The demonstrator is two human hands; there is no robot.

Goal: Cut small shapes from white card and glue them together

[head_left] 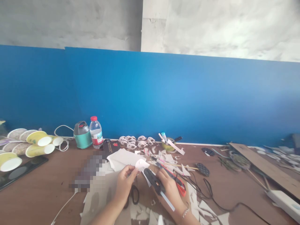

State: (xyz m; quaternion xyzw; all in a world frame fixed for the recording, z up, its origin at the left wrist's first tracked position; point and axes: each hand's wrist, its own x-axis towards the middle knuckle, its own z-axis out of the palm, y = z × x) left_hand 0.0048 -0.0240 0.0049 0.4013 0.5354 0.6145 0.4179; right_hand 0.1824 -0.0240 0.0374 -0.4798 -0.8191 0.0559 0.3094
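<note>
Between the thumb and fingers of my left hand (127, 182) is a small white paper piece (142, 164) with a pointed end. My right hand (169, 189) is wrapped round a black glue gun (153, 180), and a pale glue stick (167, 201) sticks out of its back. The gun's nozzle is close to the paper piece; whether they touch I cannot tell. Below my hands lie black-handled scissors (135, 194), partly hidden by my left hand. Beside my right hand rests an orange and black tool (181, 187), partly covered. White paper sheets (122, 158) lie behind my left hand.
Several finished-looking white paper shapes (131, 145) stand along the blue partition (150, 93). A water bottle (96, 134), a teal container (82, 136) and paper cups (39, 150) are at the left. Paper scraps (206, 210), a black cable (236, 204) and a power strip (284, 204) lie rightward.
</note>
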